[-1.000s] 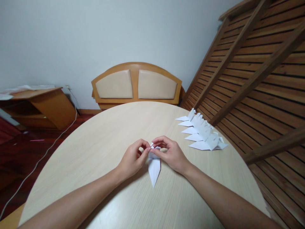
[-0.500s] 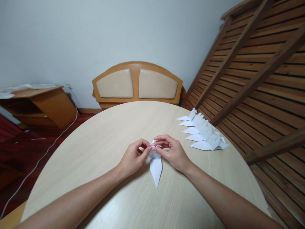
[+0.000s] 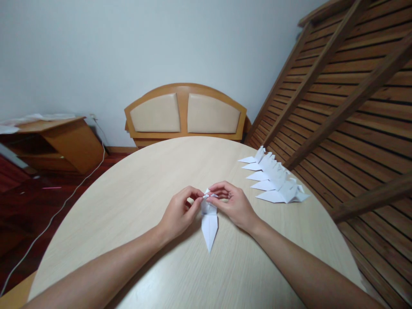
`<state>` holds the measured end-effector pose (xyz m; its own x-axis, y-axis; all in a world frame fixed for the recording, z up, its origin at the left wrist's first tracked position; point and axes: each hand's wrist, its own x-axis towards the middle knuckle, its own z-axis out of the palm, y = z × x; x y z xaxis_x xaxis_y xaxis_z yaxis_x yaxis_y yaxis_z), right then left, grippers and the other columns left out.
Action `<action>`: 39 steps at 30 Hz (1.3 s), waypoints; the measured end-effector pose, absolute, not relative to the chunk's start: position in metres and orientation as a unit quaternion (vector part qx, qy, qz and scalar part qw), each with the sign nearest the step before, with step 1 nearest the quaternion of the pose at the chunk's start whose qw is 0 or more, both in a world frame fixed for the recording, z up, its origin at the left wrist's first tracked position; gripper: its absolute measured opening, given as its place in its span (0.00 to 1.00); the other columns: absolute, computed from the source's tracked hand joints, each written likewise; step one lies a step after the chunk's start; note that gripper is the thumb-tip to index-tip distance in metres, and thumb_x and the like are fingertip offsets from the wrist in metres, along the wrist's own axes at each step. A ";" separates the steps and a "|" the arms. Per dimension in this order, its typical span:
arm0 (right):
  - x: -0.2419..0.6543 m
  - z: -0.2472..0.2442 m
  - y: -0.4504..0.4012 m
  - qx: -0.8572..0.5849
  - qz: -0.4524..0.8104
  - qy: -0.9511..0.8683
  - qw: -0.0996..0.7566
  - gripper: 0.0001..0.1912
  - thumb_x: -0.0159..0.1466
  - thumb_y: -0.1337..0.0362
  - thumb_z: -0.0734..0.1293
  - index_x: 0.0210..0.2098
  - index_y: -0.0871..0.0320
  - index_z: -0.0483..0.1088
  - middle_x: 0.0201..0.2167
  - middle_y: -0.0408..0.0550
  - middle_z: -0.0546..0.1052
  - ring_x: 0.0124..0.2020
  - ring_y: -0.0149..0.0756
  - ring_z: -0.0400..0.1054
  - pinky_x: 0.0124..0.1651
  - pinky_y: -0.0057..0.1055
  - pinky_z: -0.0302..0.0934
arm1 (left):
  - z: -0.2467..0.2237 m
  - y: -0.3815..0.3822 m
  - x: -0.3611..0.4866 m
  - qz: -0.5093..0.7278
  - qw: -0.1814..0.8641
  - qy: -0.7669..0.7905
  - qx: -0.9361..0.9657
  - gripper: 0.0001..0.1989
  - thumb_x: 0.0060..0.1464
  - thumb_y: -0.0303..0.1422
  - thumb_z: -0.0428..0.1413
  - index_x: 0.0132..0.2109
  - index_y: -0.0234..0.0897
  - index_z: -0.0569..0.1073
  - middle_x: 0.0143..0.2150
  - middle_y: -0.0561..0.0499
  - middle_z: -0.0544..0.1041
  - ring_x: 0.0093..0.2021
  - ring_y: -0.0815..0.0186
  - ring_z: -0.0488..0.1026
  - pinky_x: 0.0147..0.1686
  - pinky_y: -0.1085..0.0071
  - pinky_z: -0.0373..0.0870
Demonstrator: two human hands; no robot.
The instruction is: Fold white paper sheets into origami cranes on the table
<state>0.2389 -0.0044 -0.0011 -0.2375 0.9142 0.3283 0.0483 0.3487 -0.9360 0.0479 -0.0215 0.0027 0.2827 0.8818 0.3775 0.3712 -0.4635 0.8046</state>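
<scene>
A folded white paper piece [image 3: 209, 227] lies over the middle of the round table, its long pointed end towards me. My left hand [image 3: 183, 211] pinches the upper left edge of the paper between thumb and fingers. On the other side, my right hand [image 3: 233, 205] grips the upper right part, thumb and fingers closed on it. Small folds show between the fingertips, partly hidden by them. To the right stands a row of several folded white paper figures [image 3: 273, 178], overlapping, with their pointed ends to the left.
The pale round table [image 3: 128, 184] fills the foreground. Behind it stands a wooden headboard [image 3: 183, 112] with cream panels. A slatted wooden frame [image 3: 337, 107] leans at the right. At the left are a wooden cabinet [image 3: 74, 143] and a white cable [image 3: 66, 201].
The paper's lower point has swung slightly left. My right fingertips have shifted a little, and more of the small folds at the top shows between my hands.
</scene>
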 end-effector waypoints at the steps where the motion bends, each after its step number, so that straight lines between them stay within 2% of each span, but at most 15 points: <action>1: 0.239 -0.001 -0.004 -0.367 0.436 -0.656 0.495 0.17 0.56 0.57 0.77 0.41 0.56 0.73 0.36 0.48 0.81 0.39 0.38 0.78 0.46 0.38 0.73 | 0.002 -0.021 0.048 0.429 0.295 0.420 0.744 0.07 0.65 0.32 0.51 0.42 0.36 0.74 0.38 0.48 0.77 0.38 0.66 0.74 0.31 0.74 0.69; 8: 0.240 0.001 -0.007 -0.359 0.409 -0.693 0.472 0.14 0.59 0.61 0.75 0.43 0.55 0.73 0.36 0.46 0.81 0.38 0.37 0.77 0.45 0.36 0.72 | 0.003 -0.023 0.047 0.467 0.245 0.394 0.752 0.06 0.65 0.31 0.50 0.45 0.38 0.72 0.40 0.48 0.76 0.39 0.66 0.75 0.34 0.72 0.71; 19: 0.239 0.010 -0.015 -0.374 0.355 -0.726 0.455 0.07 0.61 0.61 0.73 0.38 0.55 0.76 0.36 0.45 0.81 0.38 0.36 0.76 0.43 0.34 0.70 | 0.005 -0.027 0.048 0.480 0.261 0.369 0.752 0.07 0.63 0.30 0.54 0.48 0.38 0.71 0.41 0.47 0.78 0.40 0.66 0.76 0.36 0.71 0.73; 24: 0.239 0.009 -0.013 -0.380 0.359 -0.714 0.466 0.06 0.63 0.59 0.71 0.37 0.55 0.76 0.34 0.45 0.81 0.36 0.36 0.76 0.41 0.33 0.71 | 0.005 -0.025 0.049 0.456 0.289 0.388 0.747 0.03 0.62 0.31 0.54 0.41 0.37 0.72 0.42 0.48 0.77 0.41 0.66 0.75 0.35 0.72 0.72; 26: 0.239 0.009 -0.012 -0.381 0.348 -0.719 0.466 0.06 0.64 0.60 0.70 0.37 0.55 0.77 0.34 0.45 0.82 0.36 0.36 0.77 0.42 0.34 0.71 | 0.005 -0.024 0.049 0.443 0.297 0.396 0.747 0.04 0.62 0.31 0.54 0.39 0.37 0.72 0.42 0.47 0.77 0.42 0.65 0.75 0.35 0.72 0.72; 30: 0.241 0.009 -0.012 -0.382 0.324 -0.731 0.463 0.06 0.64 0.60 0.70 0.37 0.55 0.78 0.33 0.45 0.82 0.35 0.37 0.77 0.41 0.34 0.70 | 0.004 -0.021 0.049 0.438 0.312 0.415 0.734 0.05 0.62 0.33 0.54 0.41 0.37 0.74 0.40 0.48 0.78 0.40 0.65 0.75 0.32 0.73 0.71; 39: 0.240 0.006 -0.013 -0.380 0.304 -0.736 0.470 0.05 0.65 0.61 0.69 0.38 0.54 0.77 0.34 0.44 0.82 0.35 0.36 0.77 0.41 0.33 0.71 | -0.001 -0.020 0.049 0.431 0.322 0.413 0.735 0.05 0.61 0.31 0.55 0.39 0.36 0.74 0.37 0.49 0.78 0.36 0.66 0.75 0.30 0.74 0.69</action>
<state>0.2403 -0.0132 0.0064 -0.2689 0.8456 0.4612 0.2744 0.5262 -0.8049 0.0485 -0.0197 -0.0009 0.2877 0.8845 0.3672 0.3304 -0.4516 0.8288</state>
